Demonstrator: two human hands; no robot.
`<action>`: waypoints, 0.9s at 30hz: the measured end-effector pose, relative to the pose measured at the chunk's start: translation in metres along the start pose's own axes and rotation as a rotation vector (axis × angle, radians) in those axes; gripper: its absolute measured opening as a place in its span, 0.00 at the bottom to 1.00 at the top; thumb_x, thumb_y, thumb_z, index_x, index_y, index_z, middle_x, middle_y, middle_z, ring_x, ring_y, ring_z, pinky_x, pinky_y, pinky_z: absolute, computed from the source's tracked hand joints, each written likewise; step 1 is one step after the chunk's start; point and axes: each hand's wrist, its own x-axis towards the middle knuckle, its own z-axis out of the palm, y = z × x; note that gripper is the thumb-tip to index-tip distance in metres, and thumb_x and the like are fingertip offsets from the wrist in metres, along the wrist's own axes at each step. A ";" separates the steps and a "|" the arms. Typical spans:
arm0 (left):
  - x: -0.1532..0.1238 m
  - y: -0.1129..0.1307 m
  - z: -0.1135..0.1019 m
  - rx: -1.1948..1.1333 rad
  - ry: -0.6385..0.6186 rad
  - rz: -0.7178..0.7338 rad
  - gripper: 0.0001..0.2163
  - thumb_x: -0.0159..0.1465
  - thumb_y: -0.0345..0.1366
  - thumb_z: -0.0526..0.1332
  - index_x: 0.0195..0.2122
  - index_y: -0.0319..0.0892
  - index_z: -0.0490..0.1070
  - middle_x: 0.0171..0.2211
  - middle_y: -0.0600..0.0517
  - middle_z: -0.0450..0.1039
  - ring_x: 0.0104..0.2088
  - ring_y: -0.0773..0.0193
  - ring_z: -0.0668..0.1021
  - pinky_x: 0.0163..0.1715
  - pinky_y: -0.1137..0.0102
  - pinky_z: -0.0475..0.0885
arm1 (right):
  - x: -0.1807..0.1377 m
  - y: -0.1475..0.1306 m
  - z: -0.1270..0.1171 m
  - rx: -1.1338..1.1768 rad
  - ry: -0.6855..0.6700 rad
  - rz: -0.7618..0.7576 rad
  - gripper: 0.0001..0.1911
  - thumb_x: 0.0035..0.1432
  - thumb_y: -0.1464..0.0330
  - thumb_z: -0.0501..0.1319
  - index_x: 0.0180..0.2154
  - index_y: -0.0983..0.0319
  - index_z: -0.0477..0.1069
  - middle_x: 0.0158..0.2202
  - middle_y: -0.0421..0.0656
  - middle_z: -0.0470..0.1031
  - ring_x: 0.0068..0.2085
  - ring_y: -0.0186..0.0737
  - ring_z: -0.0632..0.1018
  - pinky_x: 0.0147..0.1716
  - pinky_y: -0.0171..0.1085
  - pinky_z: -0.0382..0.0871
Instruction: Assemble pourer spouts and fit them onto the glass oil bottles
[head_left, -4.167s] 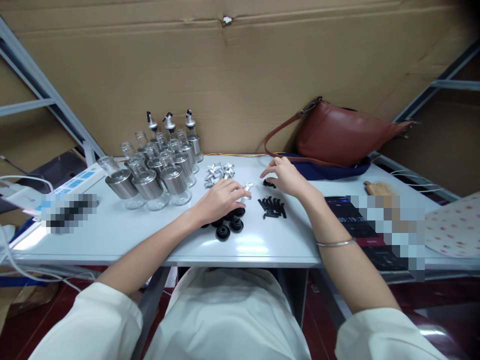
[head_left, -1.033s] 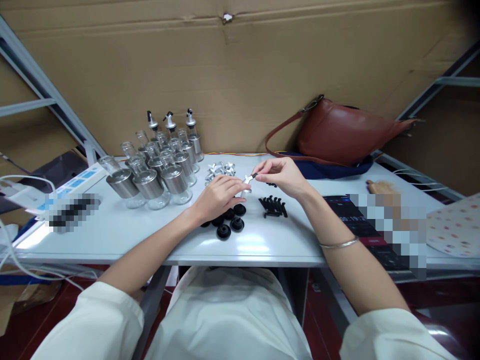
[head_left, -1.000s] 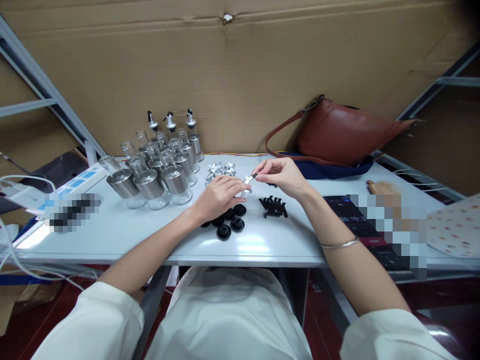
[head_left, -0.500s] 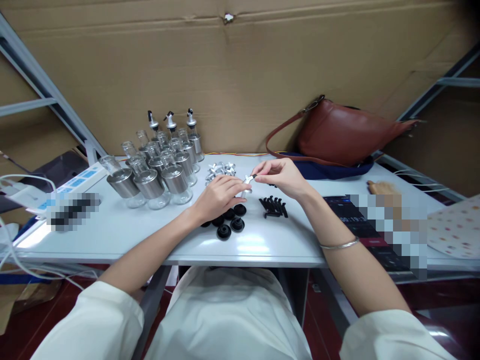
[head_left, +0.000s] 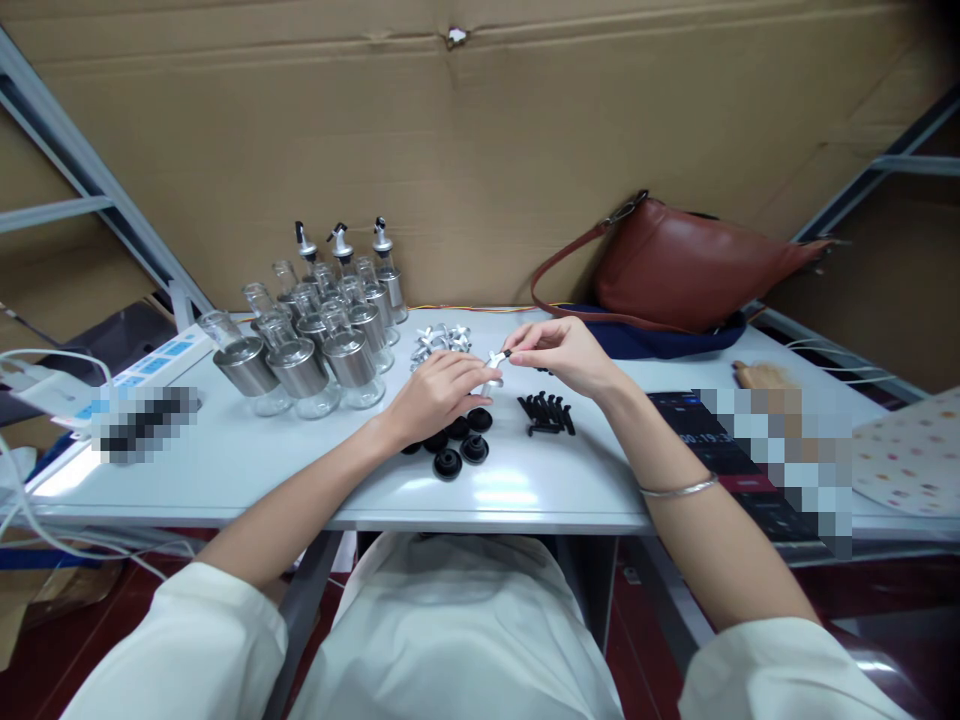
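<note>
My left hand [head_left: 435, 398] pinches a small silver spout piece [head_left: 495, 362] just above the white table [head_left: 225, 470]. My right hand [head_left: 568, 354] pinches a thin black pin [head_left: 508, 352] whose tip meets that spout. Below the left hand lie a few round black stoppers [head_left: 459, 448]. A small heap of black pins [head_left: 547, 412] lies under the right wrist. A pile of silver spouts [head_left: 439, 341] sits just behind my hands.
Glass bottles with steel collars [head_left: 322, 330] stand in a cluster at the back left, three of them with spouts fitted. A brown leather bag [head_left: 690, 265] rests at the back right on dark cloth. A power strip [head_left: 142, 375] lies at the left edge. Cardboard walls the back.
Since 4.2 s ago my right hand picked up a black pin and brought it to the silver spout in my left hand. Over the last second both hands have hardly moved.
</note>
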 end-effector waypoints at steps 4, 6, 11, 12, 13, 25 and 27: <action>0.000 0.000 0.001 0.008 0.029 0.026 0.13 0.66 0.40 0.55 0.46 0.38 0.70 0.41 0.45 0.77 0.46 0.60 0.76 0.46 0.64 0.70 | 0.000 0.002 -0.001 0.012 -0.013 -0.004 0.10 0.35 0.66 0.74 0.19 0.61 0.76 0.30 0.42 0.77 0.32 0.36 0.76 0.36 0.39 0.70; 0.000 0.000 0.001 0.001 0.022 0.020 0.13 0.66 0.40 0.55 0.46 0.39 0.70 0.41 0.45 0.77 0.47 0.60 0.76 0.46 0.64 0.70 | 0.000 0.003 -0.001 0.014 -0.022 -0.007 0.09 0.36 0.66 0.74 0.19 0.61 0.76 0.30 0.42 0.77 0.32 0.35 0.75 0.35 0.38 0.70; 0.000 0.000 0.001 -0.017 0.001 0.003 0.13 0.67 0.41 0.54 0.46 0.39 0.70 0.41 0.45 0.77 0.47 0.60 0.76 0.46 0.63 0.70 | 0.000 0.004 -0.003 0.015 -0.038 -0.002 0.10 0.36 0.65 0.74 0.20 0.61 0.76 0.30 0.41 0.77 0.32 0.35 0.75 0.36 0.39 0.70; 0.000 0.001 0.000 -0.021 0.002 0.003 0.13 0.67 0.41 0.54 0.46 0.39 0.70 0.41 0.45 0.77 0.46 0.60 0.76 0.46 0.63 0.70 | 0.000 0.004 -0.003 0.017 -0.042 -0.001 0.10 0.36 0.65 0.74 0.20 0.61 0.76 0.30 0.41 0.77 0.33 0.35 0.75 0.36 0.39 0.70; 0.000 0.001 0.000 -0.024 0.005 0.005 0.13 0.66 0.41 0.54 0.46 0.39 0.70 0.41 0.45 0.77 0.46 0.60 0.76 0.46 0.63 0.70 | 0.000 0.004 -0.003 0.018 -0.046 0.000 0.10 0.36 0.65 0.74 0.20 0.61 0.76 0.30 0.42 0.77 0.33 0.36 0.75 0.36 0.39 0.70; 0.000 0.002 0.000 -0.053 0.037 0.053 0.12 0.66 0.39 0.55 0.46 0.38 0.69 0.40 0.45 0.77 0.45 0.60 0.76 0.46 0.63 0.72 | -0.001 0.002 -0.001 0.038 -0.067 0.016 0.09 0.35 0.67 0.74 0.19 0.61 0.76 0.29 0.41 0.76 0.32 0.35 0.75 0.36 0.39 0.69; 0.000 0.002 0.000 -0.052 0.034 0.049 0.12 0.66 0.39 0.55 0.46 0.38 0.69 0.40 0.45 0.77 0.45 0.60 0.76 0.46 0.63 0.72 | -0.001 0.002 0.000 0.043 -0.061 0.018 0.10 0.35 0.67 0.74 0.19 0.61 0.75 0.29 0.41 0.76 0.32 0.35 0.75 0.36 0.39 0.69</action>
